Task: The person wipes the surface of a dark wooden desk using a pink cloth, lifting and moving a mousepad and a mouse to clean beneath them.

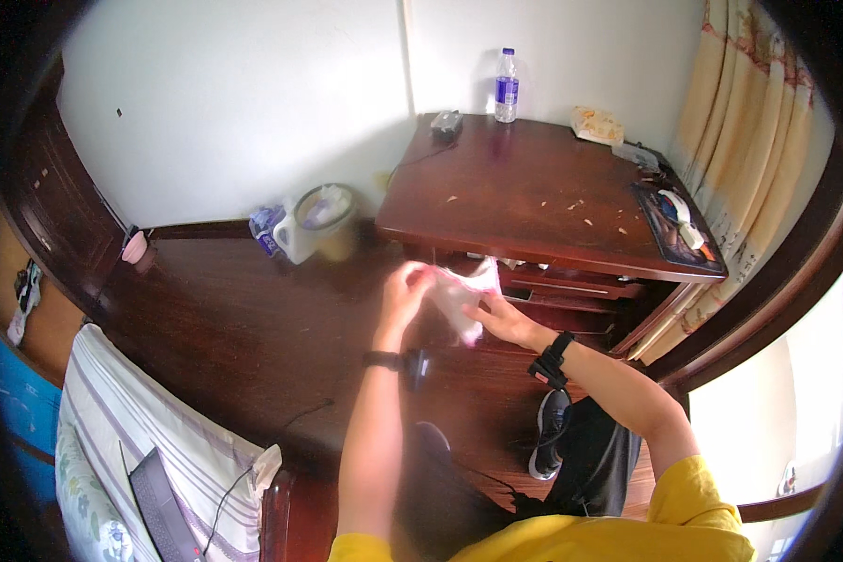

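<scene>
A white cloth with pink edging (456,298) hangs between my two hands, in front of the desk's near edge. My left hand (405,291) pinches its upper left corner. Its right side is gripped by my right hand (504,317), with the thumb laid across the fabric. The cloth sags in the middle and its lower end hangs free. Just beyond it stands a dark wooden desk (492,183), whose drawer front (562,284) is partly hidden by the cloth and my hands.
On the desktop are a plastic water bottle (506,91), a tissue pack (597,125), a mouse pad (674,232) and pale scraps (588,222). Left of the desk, a waste bin (341,235) and a white jug (296,239) stand on the floor. A laptop (160,502) lies on the bed (161,400).
</scene>
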Tool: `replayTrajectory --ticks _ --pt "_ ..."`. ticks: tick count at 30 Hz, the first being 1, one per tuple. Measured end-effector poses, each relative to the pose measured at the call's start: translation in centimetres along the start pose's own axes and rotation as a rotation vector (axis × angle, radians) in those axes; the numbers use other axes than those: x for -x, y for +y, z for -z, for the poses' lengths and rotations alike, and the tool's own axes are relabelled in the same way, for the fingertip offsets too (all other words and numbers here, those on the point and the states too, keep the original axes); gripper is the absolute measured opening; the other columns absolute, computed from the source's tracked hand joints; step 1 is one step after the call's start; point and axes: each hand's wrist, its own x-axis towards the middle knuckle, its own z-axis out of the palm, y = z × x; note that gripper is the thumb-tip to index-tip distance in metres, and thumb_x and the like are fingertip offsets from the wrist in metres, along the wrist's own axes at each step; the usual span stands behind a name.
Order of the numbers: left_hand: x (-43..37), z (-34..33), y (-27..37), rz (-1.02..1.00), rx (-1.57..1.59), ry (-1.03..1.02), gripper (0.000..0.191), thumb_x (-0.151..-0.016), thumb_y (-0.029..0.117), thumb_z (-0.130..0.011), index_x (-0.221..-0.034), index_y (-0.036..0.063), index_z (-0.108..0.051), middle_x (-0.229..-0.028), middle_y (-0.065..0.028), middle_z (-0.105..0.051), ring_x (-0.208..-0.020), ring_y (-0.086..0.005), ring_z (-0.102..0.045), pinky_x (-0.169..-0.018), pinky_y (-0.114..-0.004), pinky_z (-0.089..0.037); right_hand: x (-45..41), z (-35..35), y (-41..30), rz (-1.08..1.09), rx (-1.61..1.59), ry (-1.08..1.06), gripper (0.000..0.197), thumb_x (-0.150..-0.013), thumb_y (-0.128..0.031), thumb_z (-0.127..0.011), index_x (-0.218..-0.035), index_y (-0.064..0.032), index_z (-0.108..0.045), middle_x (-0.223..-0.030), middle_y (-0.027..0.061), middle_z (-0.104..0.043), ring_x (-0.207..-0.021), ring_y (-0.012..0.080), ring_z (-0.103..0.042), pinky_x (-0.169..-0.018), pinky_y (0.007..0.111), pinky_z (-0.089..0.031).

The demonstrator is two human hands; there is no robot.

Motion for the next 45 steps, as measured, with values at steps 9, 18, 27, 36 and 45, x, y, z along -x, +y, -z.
replayTrajectory --ticks 9,18,27,36,45 --pt "-2.0 1.6 -2.5 0.035 -0.022 0.566 0.021 -0.094 0.022 -0.068 -0.101 0.0032 -0.07 -0.09 -0.0015 -0.063 -0.076 -0.0114 -0.058 -0.071 -0.026 -0.048 -6.8 -2.2 -1.4 0.054 -0.11 0.305 0.051 -0.099 -0.02 -0.052 -0.142 -0.0046 -0.029 -0.143 0.0211 -0.037 -0.131 0.0322 -0.039 -0.107 0.04 -0.036" --pt "-3.0 -0.5 -3.0 0.397 0.494 0.484 0.04 -0.096 0.033 -0.065 -0.12 0.0051 -0.05 -0.112 -0.0099 -0.061 -0.101 -0.0234 -0.066 -0.085 -0.038 -0.06 -8.6 -2.1 0.3 0.046 -0.076 0.578 0.029 -0.098 -0.026 -0.059 -0.101 0.0013 -0.069 -0.069 0.0156 -0.068 -0.061 0.0195 -0.067 -0.057 0.037 -0.053" --pt "-3.1 -1.8 -2.9 0.429 0.576 0.328 0.043 -0.103 0.042 -0.047 -0.128 0.0073 -0.05 -0.127 -0.0074 -0.06 -0.11 -0.0204 -0.062 -0.094 -0.036 -0.055 -8.1 -1.1 -2.8 -0.14 -0.274 0.569 0.039 -0.088 -0.022 -0.071 -0.116 0.004 -0.061 -0.104 0.0161 -0.069 -0.092 0.0203 -0.064 -0.079 0.036 -0.053" --pt "-3.0 -2.9 -1.0 0.307 0.622 0.305 0.043 -0.104 0.035 -0.048 -0.137 0.0072 -0.045 -0.13 -0.0061 -0.056 -0.113 -0.0192 -0.059 -0.095 -0.035 -0.053 -8.9 -0.6 0.5 -0.176 -0.401 0.654 0.038 -0.082 -0.017 -0.077 -0.112 0.0029 -0.063 -0.109 0.0116 -0.068 -0.097 0.0202 -0.063 -0.086 0.033 -0.051" --pt "-3.7 -3.4 -1.1 0.145 0.332 0.261 0.033 -0.098 0.01 -0.053 -0.131 0.0081 -0.052 -0.123 -0.0026 -0.059 -0.112 -0.0153 -0.056 -0.101 -0.036 -0.044 -9.7 0.6 4.0 -0.315 -0.429 0.595 0.028 -0.089 -0.011 -0.069 -0.114 0.0015 -0.063 -0.11 0.0119 -0.067 -0.095 0.0202 -0.066 -0.079 0.034 -0.057"
